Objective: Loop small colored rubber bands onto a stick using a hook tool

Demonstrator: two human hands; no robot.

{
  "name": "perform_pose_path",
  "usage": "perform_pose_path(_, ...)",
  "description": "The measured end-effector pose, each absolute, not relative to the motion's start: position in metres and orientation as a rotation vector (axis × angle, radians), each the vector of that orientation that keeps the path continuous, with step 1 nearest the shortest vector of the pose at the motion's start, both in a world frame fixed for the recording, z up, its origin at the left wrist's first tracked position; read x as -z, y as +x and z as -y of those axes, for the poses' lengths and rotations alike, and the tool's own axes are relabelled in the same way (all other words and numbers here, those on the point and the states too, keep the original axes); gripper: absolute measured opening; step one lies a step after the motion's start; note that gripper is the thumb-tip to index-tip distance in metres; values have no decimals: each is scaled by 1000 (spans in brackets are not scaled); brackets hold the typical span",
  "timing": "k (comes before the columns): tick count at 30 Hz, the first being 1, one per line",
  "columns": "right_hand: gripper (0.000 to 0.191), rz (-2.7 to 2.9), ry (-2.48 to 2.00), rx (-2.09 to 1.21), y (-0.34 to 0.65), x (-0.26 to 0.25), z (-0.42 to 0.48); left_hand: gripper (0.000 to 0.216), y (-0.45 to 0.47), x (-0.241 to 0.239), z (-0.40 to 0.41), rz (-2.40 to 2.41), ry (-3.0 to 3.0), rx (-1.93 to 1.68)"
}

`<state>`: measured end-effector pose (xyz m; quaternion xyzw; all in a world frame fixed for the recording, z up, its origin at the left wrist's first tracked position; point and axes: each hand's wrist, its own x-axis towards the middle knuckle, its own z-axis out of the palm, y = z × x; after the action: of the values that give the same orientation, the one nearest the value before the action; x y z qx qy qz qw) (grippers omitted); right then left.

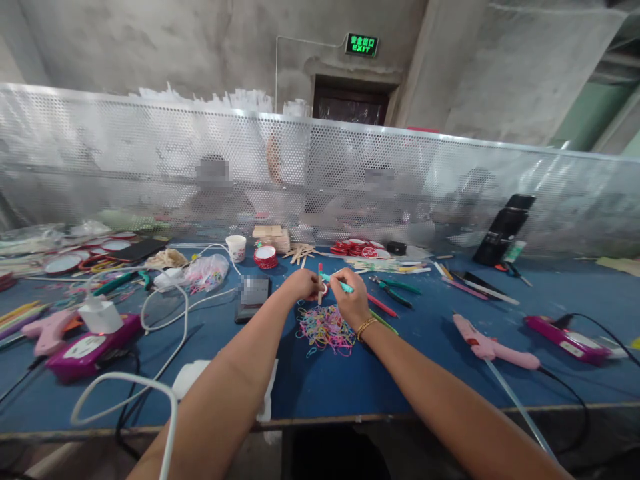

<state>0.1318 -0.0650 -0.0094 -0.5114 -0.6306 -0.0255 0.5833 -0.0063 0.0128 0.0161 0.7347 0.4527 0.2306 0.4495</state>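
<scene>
Clock centred on the pile of coloured bands [327, 328]; 12 toward the perforated panel [295, 177], 6 toward the wearer.

Room: near edge of the blue tabletop [425, 373] runs across at 6, with a strip of blue surface between it and the pile. Wider blue stretch at 3, as far as the pink glue gun [493, 343]. At 2, green-handled pliers [397, 290] lie near the right hand [354, 299]; farther out, a black bottle [505, 230] leans. Dark flat device [253, 299] between 9 and 10; paper cup [236, 248] at 10. A white cable [186, 313] loops at 9.

Pose: forearms enter from 8 and 4, converging above the tabletop just beyond the pile. Left hand [306, 285] at 11, fingers curled, grasping a red-tipped stick [320, 297] that stands about upright; exact finger contact too small to make out. Right hand at 1, closed in a pen-like grip on a turquoise tool [345, 287], whose far end points at 10, close to the stick. Bracelet [367, 328] on right wrist.

Writing: green sign [362, 45] high on the wall at 12 reads "安全出口 EXIT". Markings on the cup not legible.
</scene>
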Motion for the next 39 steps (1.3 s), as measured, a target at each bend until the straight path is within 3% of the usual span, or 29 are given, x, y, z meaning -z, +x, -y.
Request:
perform_pose_path(14, 17, 1431, -1243, 66, 135, 9, 64, 7, -6, -10, -20, -1143, 1767, -528)
perform_pose_path(39, 16, 1465, -1212, 66, 130, 7, 67, 10, -5, -7, -24, -1149, 1800, -527)
